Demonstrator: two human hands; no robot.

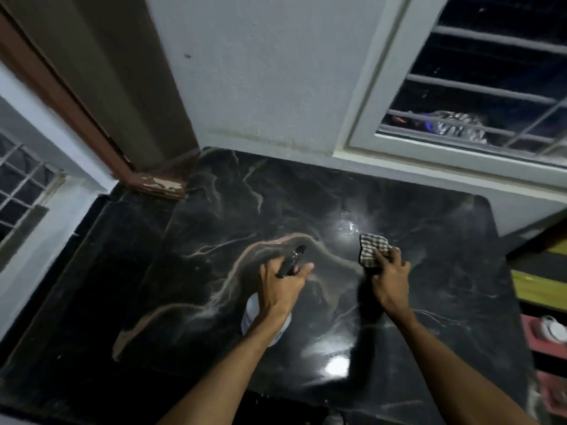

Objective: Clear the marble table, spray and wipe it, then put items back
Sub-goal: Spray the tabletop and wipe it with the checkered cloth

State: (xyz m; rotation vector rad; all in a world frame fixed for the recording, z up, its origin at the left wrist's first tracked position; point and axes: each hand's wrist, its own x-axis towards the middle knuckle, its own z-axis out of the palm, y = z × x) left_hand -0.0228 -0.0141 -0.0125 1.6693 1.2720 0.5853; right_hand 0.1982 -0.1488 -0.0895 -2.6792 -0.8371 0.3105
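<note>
Two bare forearms reach in from the near edge of the black marble tabletop (214,216), which carries nothing but the cleaning gear. The spray bottle (291,262) sits in the left hand (280,285), fingers wrapped round its neck and trigger, dark nozzle aimed toward the far edge, pale body (250,311) hanging under the wrist; long axis runs approx. near-to-far. Just right of it, the right hand (389,280) has its fingers closed on a checked cloth (372,250), bunched, its far end spread toward the wet-looking glare patch (346,227) mid-tabletop, right of centre. Whether the cloth touches the marble can't be told. Judged from this: clearing done, spray-and-wipe in hand. The cloth hand is the nearer one to the sheen, which lies ahead of its fingers toward the far edge by the window (478,87); a short push fwd would start the wipe. Left side of the tabletop, by the brown door frame (101,130), looks dry.
</note>
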